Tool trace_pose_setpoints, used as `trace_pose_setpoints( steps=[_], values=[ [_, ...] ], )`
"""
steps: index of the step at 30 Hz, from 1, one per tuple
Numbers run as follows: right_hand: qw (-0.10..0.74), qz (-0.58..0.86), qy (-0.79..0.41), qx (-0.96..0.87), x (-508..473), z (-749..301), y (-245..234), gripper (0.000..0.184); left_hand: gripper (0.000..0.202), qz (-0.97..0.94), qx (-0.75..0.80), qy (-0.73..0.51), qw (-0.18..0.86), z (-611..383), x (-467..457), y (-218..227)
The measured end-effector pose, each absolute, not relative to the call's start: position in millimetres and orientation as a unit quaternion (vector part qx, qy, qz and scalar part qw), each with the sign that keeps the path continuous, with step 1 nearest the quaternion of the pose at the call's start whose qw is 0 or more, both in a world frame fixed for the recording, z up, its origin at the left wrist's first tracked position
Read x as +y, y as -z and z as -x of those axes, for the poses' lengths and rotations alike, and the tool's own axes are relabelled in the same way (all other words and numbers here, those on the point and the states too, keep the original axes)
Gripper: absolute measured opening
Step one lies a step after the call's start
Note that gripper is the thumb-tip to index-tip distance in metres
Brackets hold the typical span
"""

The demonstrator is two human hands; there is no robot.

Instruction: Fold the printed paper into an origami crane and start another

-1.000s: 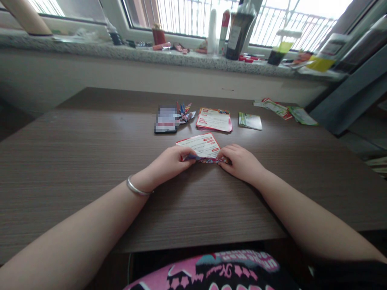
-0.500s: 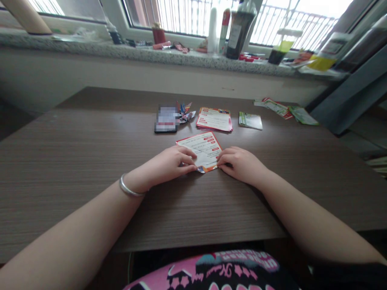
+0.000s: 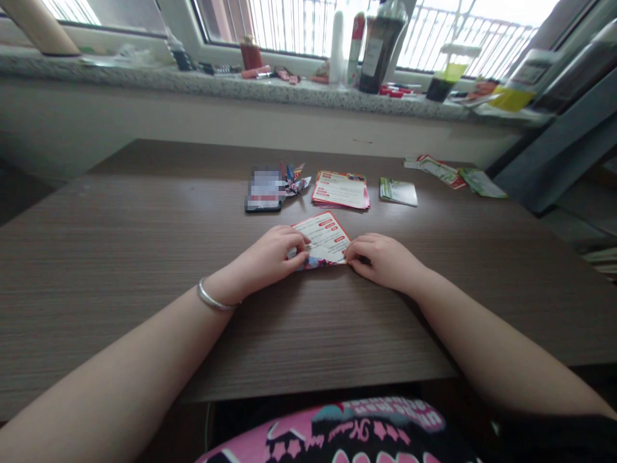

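The printed sheet (image 3: 324, 233), white with a red border, lies on the table (image 3: 144, 270) between the two hands, nearer to the person than the stack of cards (image 3: 341, 190). A colored strip, folded over, runs along its near edge.

The right hand (image 3: 380, 260) grasps the sheet's right corner between thumb and curled fingers. The left hand (image 3: 283, 252) contacts the left part of the sheet, thumb at the near edge, index finger slightly apart; whether it pinches or only presses cannot be determined. A silver bracelet (image 3: 212, 296) encircles the left wrist.

Beyond the sheet, left to right, are positioned a dark-edged flat object (image 3: 264, 190), blurred on top, a folded paper piece (image 3: 296, 181) beside it, the stack, and a smaller card pile (image 3: 398, 192).
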State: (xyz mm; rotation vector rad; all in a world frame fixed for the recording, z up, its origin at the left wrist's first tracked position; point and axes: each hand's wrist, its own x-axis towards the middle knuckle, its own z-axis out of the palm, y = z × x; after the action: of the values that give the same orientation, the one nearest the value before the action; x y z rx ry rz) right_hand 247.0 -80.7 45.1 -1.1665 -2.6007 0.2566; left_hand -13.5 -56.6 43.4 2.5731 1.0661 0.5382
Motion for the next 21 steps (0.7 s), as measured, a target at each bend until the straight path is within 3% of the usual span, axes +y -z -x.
trace_pose_setpoints(
  steps=[13, 21],
  values=[
    [0.157, 0.463, -0.066, -0.87, -79.5, -242.4, -43.5, 0.01, 0.015, -0.913, 0.381, -0.133, 0.054, 9.4, -51.7, -43.3],
    [0.153, 0.467, -0.053, -0.869, -77.9, -238.3, -41.5, 0.018, 0.017, -0.903, 0.405, -0.126, 0.066, 11.3, -48.8, -43.6]
  ],
)
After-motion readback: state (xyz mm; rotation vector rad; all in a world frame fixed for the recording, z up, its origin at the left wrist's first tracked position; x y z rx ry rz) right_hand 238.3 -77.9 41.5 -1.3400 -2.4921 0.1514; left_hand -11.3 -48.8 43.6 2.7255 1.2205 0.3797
